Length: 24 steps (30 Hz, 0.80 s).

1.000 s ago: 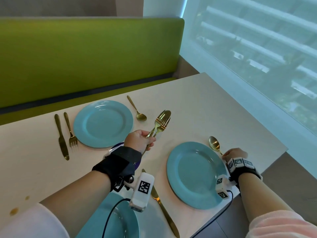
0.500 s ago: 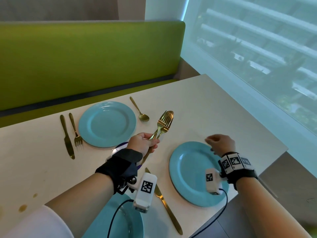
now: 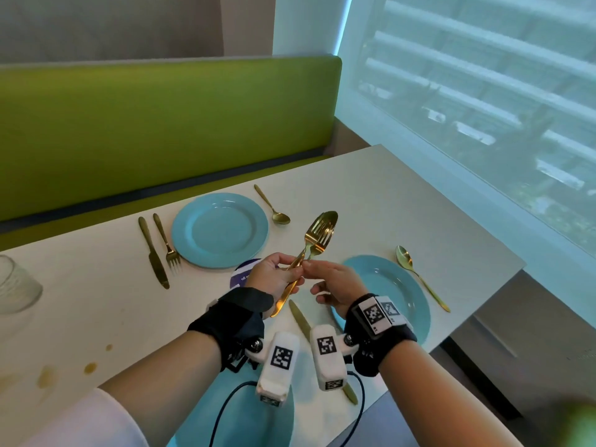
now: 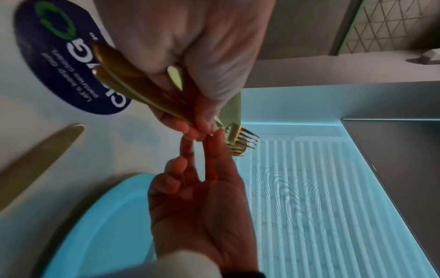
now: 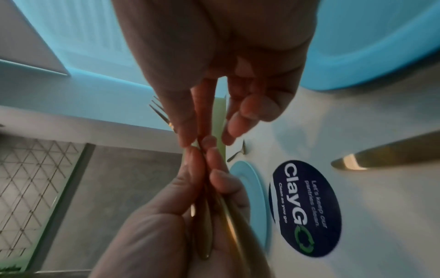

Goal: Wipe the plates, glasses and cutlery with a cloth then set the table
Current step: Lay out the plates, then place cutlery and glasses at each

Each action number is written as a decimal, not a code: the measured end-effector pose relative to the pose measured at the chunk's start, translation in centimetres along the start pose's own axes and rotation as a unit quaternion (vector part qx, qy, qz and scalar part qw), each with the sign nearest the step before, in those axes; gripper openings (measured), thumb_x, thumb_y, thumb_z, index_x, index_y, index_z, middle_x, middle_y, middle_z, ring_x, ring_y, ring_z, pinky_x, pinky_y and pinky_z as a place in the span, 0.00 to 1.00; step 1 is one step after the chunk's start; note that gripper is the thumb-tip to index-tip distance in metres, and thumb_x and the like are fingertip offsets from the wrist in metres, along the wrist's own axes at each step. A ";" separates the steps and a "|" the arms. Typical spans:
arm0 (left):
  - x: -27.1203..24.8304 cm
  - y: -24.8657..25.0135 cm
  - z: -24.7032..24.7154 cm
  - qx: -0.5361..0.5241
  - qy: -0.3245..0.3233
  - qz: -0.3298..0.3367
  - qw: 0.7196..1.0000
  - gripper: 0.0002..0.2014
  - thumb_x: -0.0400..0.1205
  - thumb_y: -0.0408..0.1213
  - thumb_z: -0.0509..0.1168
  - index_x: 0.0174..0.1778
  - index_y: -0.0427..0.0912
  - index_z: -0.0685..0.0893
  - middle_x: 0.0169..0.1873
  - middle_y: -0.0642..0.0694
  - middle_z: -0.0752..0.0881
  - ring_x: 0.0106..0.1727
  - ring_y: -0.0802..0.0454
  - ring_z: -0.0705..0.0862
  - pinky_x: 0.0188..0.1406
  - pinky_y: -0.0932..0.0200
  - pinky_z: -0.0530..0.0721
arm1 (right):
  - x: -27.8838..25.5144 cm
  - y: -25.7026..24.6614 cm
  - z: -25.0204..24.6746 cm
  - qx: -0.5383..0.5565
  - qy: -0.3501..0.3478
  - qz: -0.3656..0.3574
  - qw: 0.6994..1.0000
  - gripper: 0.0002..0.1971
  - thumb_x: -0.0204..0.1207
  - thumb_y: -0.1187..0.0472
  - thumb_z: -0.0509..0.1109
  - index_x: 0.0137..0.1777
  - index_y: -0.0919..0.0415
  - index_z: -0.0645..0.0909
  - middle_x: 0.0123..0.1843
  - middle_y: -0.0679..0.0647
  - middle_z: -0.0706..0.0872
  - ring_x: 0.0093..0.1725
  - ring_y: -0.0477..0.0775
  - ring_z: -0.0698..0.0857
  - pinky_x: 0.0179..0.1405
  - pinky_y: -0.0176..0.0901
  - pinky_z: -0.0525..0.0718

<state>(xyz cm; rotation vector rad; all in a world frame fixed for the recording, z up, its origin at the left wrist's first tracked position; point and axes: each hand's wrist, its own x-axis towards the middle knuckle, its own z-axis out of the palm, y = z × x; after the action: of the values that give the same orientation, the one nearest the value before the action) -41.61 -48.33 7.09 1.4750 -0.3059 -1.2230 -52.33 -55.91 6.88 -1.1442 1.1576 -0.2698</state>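
Head view shows my left hand (image 3: 274, 276) gripping a bundle of gold cutlery (image 3: 317, 235) by the handles, heads raised above the middle of the bench (image 3: 380, 195), at least two forks and a spoon as far as I can tell. My right hand (image 3: 333, 282) has thumb and forefinger closed on one stem just beyond the left fingers (image 4: 190, 129), the other right fingers loose. I judge the step is drawing one piece out to lay at a place. I'd loosen the left grip only slightly, pull along the stem, and keep the tines from snagging each other. Below the hands lie the near plate (image 3: 400, 285) by the right edge, with a spoon (image 3: 419, 275) beside it and a knife (image 3: 303, 321) on its left. The far setting near the back edge looks complete. A round sticker (image 5: 307, 206) and a glass (image 3: 16, 285) at the left edge lie well apart from the pull.
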 end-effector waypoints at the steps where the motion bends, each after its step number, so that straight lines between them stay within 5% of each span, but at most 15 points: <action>1: -0.2 -0.2 0.0 -0.005 -0.007 -0.002 1.000 0.06 0.80 0.26 0.65 0.42 0.42 0.80 0.35 0.43 0.84 0.34 0.52 0.82 0.33 0.63 0.81 | -0.1 0.2 0.0 0.009 0.004 0.003 1.000 0.10 0.73 0.57 0.73 0.52 0.60 0.86 0.43 0.53 0.88 0.27 0.46 0.76 0.23 0.34 0.74; 5: -1.7 -1.1 -0.7 -0.009 -0.026 0.000 1.000 0.08 0.80 0.25 0.64 0.40 0.42 0.79 0.34 0.43 0.85 0.28 0.57 0.84 0.27 0.67 0.83 | -1.3 1.0 0.8 0.042 0.025 -0.003 0.999 0.01 0.72 0.63 0.74 0.41 0.60 0.84 0.36 0.52 0.85 0.26 0.45 0.74 0.20 0.33 0.71; 11: -2.7 -1.8 -2.3 0.015 0.046 -0.006 0.999 0.09 0.78 0.22 0.67 0.39 0.40 0.78 0.32 0.42 0.84 0.27 0.55 0.81 0.25 0.67 0.83 | -2.9 1.2 -1.2 0.035 0.055 -0.024 0.998 0.05 0.77 0.64 0.69 0.39 0.59 0.80 0.33 0.52 0.84 0.21 0.44 0.74 0.17 0.31 0.70; 13: -3.0 -1.8 -3.1 0.019 0.048 -0.010 0.999 0.10 0.78 0.22 0.66 0.38 0.41 0.77 0.32 0.43 0.83 0.29 0.54 0.79 0.21 0.70 0.81 | -2.9 1.8 -2.7 -0.047 0.093 -0.030 0.994 0.08 0.77 0.65 0.69 0.36 0.60 0.80 0.31 0.52 0.82 0.20 0.45 0.73 0.17 0.32 0.70; 16: -3.1 -2.0 -4.2 0.012 0.069 -0.009 0.998 0.08 0.78 0.23 0.66 0.41 0.40 0.78 0.33 0.42 0.84 0.31 0.52 0.80 0.30 0.64 0.83 | -2.9 3.1 -4.0 -0.365 0.104 -0.020 0.925 0.13 0.76 0.63 0.69 0.29 0.59 0.81 0.28 0.53 0.80 0.25 0.49 0.75 0.25 0.37 0.74; 18: -3.1 -2.2 -4.6 0.006 0.084 -0.003 0.996 0.07 0.78 0.24 0.67 0.42 0.40 0.79 0.34 0.43 0.85 0.33 0.52 0.81 0.35 0.61 0.82 | -2.7 4.3 -3.9 -0.528 0.074 -0.006 0.846 0.09 0.76 0.63 0.66 0.40 0.64 0.87 0.41 0.59 0.88 0.42 0.56 0.85 0.44 0.42 0.83; 20: -3.1 -2.3 -4.9 0.001 0.089 0.001 0.996 0.09 0.78 0.24 0.67 0.39 0.42 0.79 0.34 0.43 0.85 0.33 0.52 0.82 0.36 0.60 0.82 | -2.2 5.5 -3.3 -0.599 0.064 0.009 0.798 0.13 0.77 0.62 0.63 0.54 0.66 0.86 0.55 0.59 0.88 0.57 0.59 0.85 0.58 0.44 0.82; 24: -3.4 -2.5 -5.5 0.010 0.087 0.006 0.996 0.09 0.78 0.24 0.67 0.39 0.43 0.79 0.34 0.44 0.85 0.33 0.52 0.82 0.34 0.63 0.82 | -0.8 7.2 -2.3 -0.625 0.077 0.041 0.776 0.14 0.76 0.59 0.66 0.56 0.65 0.83 0.57 0.59 0.86 0.56 0.59 0.85 0.55 0.46 0.84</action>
<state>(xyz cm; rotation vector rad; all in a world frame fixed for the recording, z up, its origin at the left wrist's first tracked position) -39.74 -41.78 5.69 1.5843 -0.2091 -1.0758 -57.21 -53.44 1.56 -2.2380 1.5550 0.6171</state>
